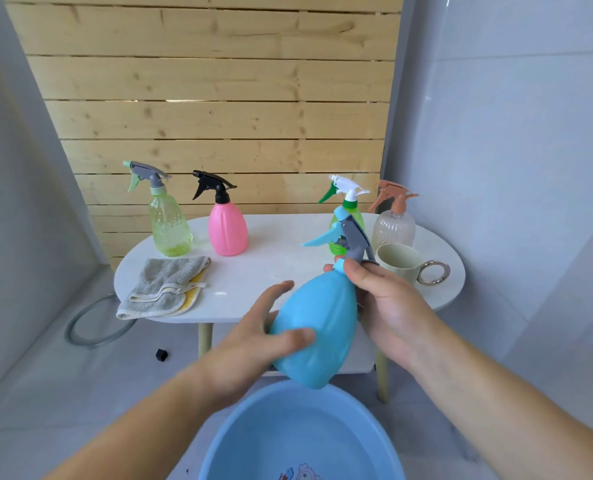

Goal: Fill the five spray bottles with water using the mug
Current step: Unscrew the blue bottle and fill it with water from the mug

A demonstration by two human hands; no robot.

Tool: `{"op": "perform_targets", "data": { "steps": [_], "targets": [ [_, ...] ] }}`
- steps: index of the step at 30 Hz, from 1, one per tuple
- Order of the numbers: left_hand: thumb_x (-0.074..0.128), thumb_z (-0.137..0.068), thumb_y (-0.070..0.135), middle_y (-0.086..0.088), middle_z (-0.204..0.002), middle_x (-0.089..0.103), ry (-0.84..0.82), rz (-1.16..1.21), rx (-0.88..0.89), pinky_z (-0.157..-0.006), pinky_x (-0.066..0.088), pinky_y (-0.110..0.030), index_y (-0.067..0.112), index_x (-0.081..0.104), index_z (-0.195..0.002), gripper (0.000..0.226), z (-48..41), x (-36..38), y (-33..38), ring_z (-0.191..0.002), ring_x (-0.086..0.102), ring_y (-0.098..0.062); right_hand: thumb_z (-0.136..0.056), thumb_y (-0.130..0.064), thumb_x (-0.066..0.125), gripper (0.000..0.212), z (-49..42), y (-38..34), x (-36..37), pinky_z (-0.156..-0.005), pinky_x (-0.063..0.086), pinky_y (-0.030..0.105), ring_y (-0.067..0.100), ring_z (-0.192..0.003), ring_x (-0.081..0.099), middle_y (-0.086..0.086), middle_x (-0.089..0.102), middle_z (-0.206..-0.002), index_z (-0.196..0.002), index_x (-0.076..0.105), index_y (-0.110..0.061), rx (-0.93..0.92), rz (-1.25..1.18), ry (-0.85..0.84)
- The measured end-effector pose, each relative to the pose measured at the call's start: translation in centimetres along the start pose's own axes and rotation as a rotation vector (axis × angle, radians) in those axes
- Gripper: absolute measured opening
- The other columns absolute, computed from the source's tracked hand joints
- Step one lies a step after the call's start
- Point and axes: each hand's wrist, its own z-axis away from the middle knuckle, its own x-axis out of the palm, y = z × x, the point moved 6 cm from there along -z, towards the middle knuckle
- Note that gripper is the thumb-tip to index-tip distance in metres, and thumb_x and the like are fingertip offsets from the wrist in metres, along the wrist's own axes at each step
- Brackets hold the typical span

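Observation:
I hold a blue spray bottle (322,323) tilted in the air above a blue basin (253,427). My left hand (263,337) grips its body from the left. My right hand (385,299) grips the neck just under the grey spray head with its blue trigger. On the white oval table (270,268) stand a pale green clear bottle (168,223), a pink bottle (227,230), a bright green bottle (348,209) partly hidden behind the blue one's head, and a clear ribbed bottle (393,226) with a brown sprayer. A cream mug (402,261) with a metal ring handle stands at the right.
A folded grey and yellow cloth (166,289) lies on the table's left front edge. A grey hose ring (94,323) and a small black cap (161,355) lie on the floor at the left. Wooden slats stand behind the table, grey walls at both sides.

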Motion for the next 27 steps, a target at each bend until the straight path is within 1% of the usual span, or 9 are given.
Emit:
{"op": "perform_targets", "data": {
  "steps": [2,5,7,9,15,20,23,25,27],
  "targets": [
    [0.089,-0.062,0.045,-0.013,-0.138,0.065,-0.154,0.161,-0.058,-0.084,0.059,-0.042,0.029,0.05,-0.147,0.095,0.0,-0.2,-0.1,-0.113,0.071,-0.029,-0.07,-0.027,0.072,0.039,0.0,0.0,0.0,-0.098,0.049,0.035,0.019,-0.099,0.069,0.009,0.076,-0.106,-0.104,0.069,-0.008,0.036,-0.023,-0.026],
    [0.098,-0.046,0.063,-0.014,-0.142,0.06,-0.156,-0.015,-0.077,-0.09,0.059,-0.04,0.032,0.038,-0.147,0.123,-0.8,-0.7,-0.8,-0.12,0.07,-0.028,-0.067,-0.027,0.075,0.034,-0.3,0.7,0.0,-0.097,0.05,0.035,0.019,-0.096,0.068,0.008,0.076,-0.104,-0.096,0.07,-0.01,0.057,-0.005,-0.011],
    [0.097,-0.052,0.049,-0.014,-0.135,0.065,-0.131,-0.099,-0.09,-0.093,0.061,-0.041,0.032,0.037,-0.145,0.112,-1.3,-0.7,-1.5,-0.114,0.073,-0.026,-0.067,-0.027,0.076,0.033,-0.4,1.1,0.0,-0.095,0.051,0.035,0.018,-0.092,0.068,0.007,0.076,-0.104,-0.095,0.071,-0.01,0.056,0.048,-0.006],
    [0.086,-0.063,0.035,-0.018,-0.134,0.067,-0.135,0.047,-0.116,-0.095,0.059,-0.044,0.024,0.044,-0.146,0.094,-1.6,-0.6,-2.3,-0.113,0.072,-0.031,-0.067,-0.027,0.077,0.031,-0.5,1.1,0.0,-0.098,0.051,0.037,0.017,-0.089,0.069,0.006,0.076,-0.103,-0.093,0.072,-0.01,0.052,0.083,0.006],
    [0.076,-0.076,0.048,-0.02,-0.147,0.057,-0.089,0.245,-0.181,-0.105,0.053,-0.052,0.017,0.046,-0.15,0.086,-1.9,0.0,-2.9,-0.131,0.061,-0.04,-0.067,-0.028,0.076,0.031,-1.1,0.7,-0.3,-0.098,0.052,0.039,0.021,-0.096,0.068,0.007,0.076,-0.101,-0.092,0.072,-0.011,0.057,0.041,0.016],
    [0.055,-0.097,0.046,-0.017,-0.122,0.075,-0.053,0.394,-0.243,-0.091,0.059,-0.053,0.016,0.066,-0.134,0.049,-1.8,0.5,-2.7,-0.101,0.075,-0.035,-0.071,-0.028,0.073,0.035,-1.2,0.6,-0.6,-0.096,0.051,0.036,0.018,-0.093,0.07,0.006,0.076,-0.099,-0.102,0.067,-0.013,0.088,-0.05,-0.006],
    [0.04,-0.103,0.062,-0.016,-0.12,0.075,0.013,0.364,-0.288,-0.094,0.058,-0.059,0.017,0.067,-0.134,0.061,-1.6,0.5,-3.2,-0.099,0.075,-0.035,-0.071,-0.028,0.073,0.036,-1.1,0.7,-0.7,-0.089,0.052,0.033,0.016,-0.089,0.069,0.005,0.076,-0.101,-0.103,0.067,-0.013,0.073,0.013,-0.009],
    [0.058,-0.084,0.079,-0.013,-0.126,0.073,-0.005,0.251,-0.202,-0.089,0.06,-0.052,0.02,0.061,-0.137,0.079,-1.8,0.6,-3.1,-0.107,0.074,-0.03,-0.069,-0.028,0.076,0.034,-1.2,0.8,-1.0,-0.093,0.051,0.038,0.019,-0.092,0.068,0.01,0.076,-0.105,-0.098,0.071,-0.012,0.035,0.082,0.04],
    [0.088,-0.058,0.07,-0.016,-0.132,0.066,0.013,0.137,-0.111,-0.087,0.062,-0.046,0.026,0.055,-0.135,0.095,-2.0,0.6,-2.8,-0.107,0.074,-0.026,-0.073,-0.028,0.077,0.027,-1.2,0.8,-1.4,-0.1,0.049,0.045,0.021,-0.094,0.066,0.014,0.073,-0.112,-0.095,0.074,-0.012,0.002,0.153,0.088]
  ]
}}
